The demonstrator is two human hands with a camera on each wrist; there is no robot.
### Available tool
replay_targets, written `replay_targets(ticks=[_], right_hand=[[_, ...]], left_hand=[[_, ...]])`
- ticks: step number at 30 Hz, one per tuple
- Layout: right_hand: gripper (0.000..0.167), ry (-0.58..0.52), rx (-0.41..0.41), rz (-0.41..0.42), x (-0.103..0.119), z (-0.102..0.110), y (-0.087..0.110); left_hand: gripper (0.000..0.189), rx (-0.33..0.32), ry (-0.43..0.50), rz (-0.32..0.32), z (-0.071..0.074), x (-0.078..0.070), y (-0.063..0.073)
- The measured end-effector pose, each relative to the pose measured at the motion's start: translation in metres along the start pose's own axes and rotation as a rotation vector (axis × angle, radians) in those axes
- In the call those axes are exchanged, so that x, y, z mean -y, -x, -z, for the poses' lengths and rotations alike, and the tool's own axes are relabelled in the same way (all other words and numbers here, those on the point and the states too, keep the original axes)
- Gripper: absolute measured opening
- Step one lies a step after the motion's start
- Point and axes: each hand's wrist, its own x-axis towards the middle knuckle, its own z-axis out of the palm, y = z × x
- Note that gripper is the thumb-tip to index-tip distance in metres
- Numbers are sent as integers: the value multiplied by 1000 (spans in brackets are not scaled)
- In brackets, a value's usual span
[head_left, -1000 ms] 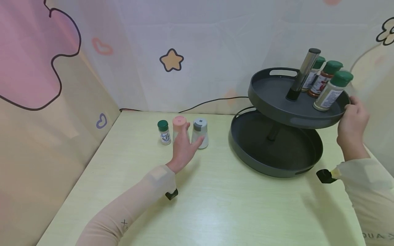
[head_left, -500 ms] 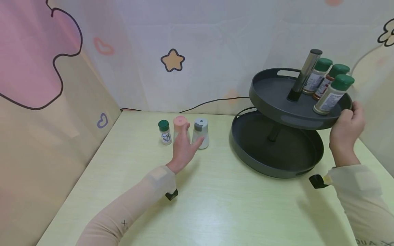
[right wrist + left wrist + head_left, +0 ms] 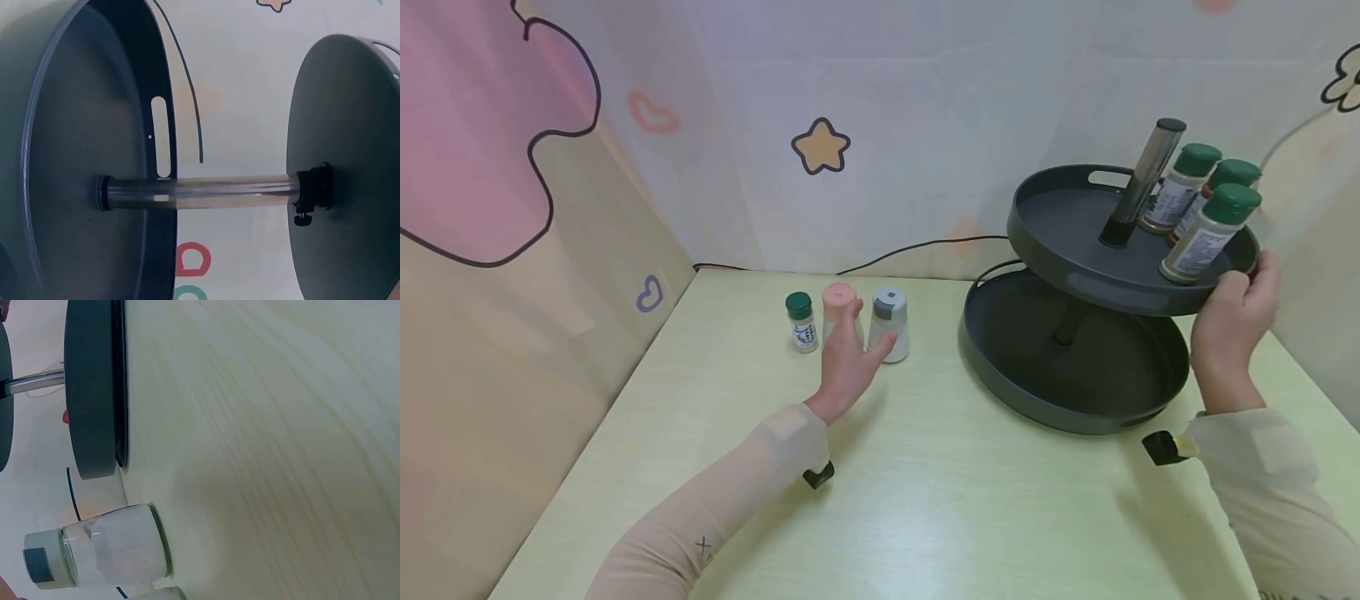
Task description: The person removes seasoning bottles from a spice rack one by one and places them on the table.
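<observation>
My right hand (image 3: 1238,321) grips the front-right rim of the upper tray (image 3: 1060,271) of a dark two-tier turntable stand. Three green-capped spice bottles stand on that tray: a front one (image 3: 1206,237), a back one (image 3: 1176,196) and a reddish one (image 3: 1197,208) partly hidden between them. On the table, my left hand (image 3: 846,367) reaches with fingers and thumb spread at a pink-capped shaker (image 3: 837,297) and a grey-capped shaker (image 3: 889,321). Whether it touches either is unclear. Left of them stands a small green-capped bottle (image 3: 802,327).
The lower tray (image 3: 1037,400) of the stand rests on the pale table (image 3: 970,517). A metal post (image 3: 231,192) joins the two tiers. Behind, a dark cable (image 3: 925,243) runs along a printed cloth backdrop (image 3: 925,125).
My right hand has moved left and toward me along with the upper tray's rim. The bottles on it have swung round clockwise, seen from above. My left hand stays in place.
</observation>
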Motion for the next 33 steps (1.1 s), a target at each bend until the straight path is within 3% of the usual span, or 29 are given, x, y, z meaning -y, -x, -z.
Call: replay_targets(ticks=[7,12,14,21,25,33], right_hand=[[25,-6,17,12,3,-1,6],[34,-77,31,36,7,-2,13],[38,-109,50,13,8,-1,14],[47,16,99,-103,11,11,-3],[20,-112,90,-156,11,15,-26],[15,-346,228,-308,4,24,-57]], left_hand=[[67,3,-9,7,0,1,0],[67,-4,-17,20,1,2,0],[67,-2,-14,25,1,3,-1],[67,3,5,26,2,5,-1],[66,-2,19,17,3,6,-1],[58,-1,74,15,4,7,1]])
